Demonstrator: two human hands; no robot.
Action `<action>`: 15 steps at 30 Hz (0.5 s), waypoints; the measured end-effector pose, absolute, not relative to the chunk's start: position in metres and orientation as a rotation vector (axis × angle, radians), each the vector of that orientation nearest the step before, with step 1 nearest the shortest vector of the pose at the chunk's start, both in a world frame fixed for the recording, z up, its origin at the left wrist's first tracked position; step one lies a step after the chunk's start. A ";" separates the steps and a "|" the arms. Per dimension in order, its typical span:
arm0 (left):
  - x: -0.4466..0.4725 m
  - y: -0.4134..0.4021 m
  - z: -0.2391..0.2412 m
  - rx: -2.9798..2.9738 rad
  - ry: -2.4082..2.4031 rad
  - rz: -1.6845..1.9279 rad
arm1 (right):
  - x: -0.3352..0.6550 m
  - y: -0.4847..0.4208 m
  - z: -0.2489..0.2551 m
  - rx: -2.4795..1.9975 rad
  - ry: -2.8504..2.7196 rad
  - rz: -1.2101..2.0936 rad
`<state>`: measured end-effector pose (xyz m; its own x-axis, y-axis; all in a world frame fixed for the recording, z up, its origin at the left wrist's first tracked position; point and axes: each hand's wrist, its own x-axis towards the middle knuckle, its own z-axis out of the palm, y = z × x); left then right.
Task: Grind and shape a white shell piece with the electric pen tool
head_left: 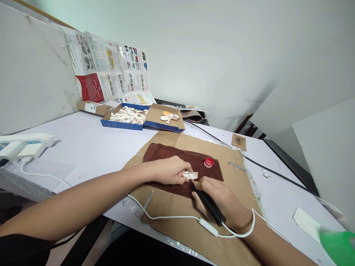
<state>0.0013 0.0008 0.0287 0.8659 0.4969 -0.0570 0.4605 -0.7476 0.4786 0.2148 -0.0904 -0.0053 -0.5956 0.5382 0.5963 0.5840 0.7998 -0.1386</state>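
Observation:
My left hand [173, 170] pinches a small, pale shell piece [191, 175] with a pinkish edge over a dark brown cloth [163, 152]. In my right hand [222, 195] is a black, pen-shaped corded tool [208, 205], its tip at or very near the lower edge of the shell; whether they touch I cannot tell. A white cable [177, 217] with an inline switch [208, 227] runs from the tool's rear end. Beyond my right hand, a small round pot with red contents [209, 162] sits on the cloth.
Cardboard [191, 142] lies under the cloth, with tweezers [237, 166] on its right. At the back stands a blue box [122, 125] of white shells, several more on its lid [155, 114]. A power strip [36, 139] is at left. A black cable [274, 173] crosses the right side.

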 end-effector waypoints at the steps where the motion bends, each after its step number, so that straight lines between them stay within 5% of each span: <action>1: 0.001 0.001 0.028 2.550 0.698 0.103 | 0.214 -0.091 -0.006 -0.828 -2.344 -0.094; 15: 0.000 0.003 0.027 2.504 0.700 0.129 | 0.215 -0.092 -0.004 -0.852 -2.325 -0.072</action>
<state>0.0005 0.0027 0.0268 0.8610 0.5062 -0.0491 0.4551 -0.7240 0.5184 0.2153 -0.0919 -0.0037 -0.5757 0.5590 0.5967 0.5948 0.7871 -0.1635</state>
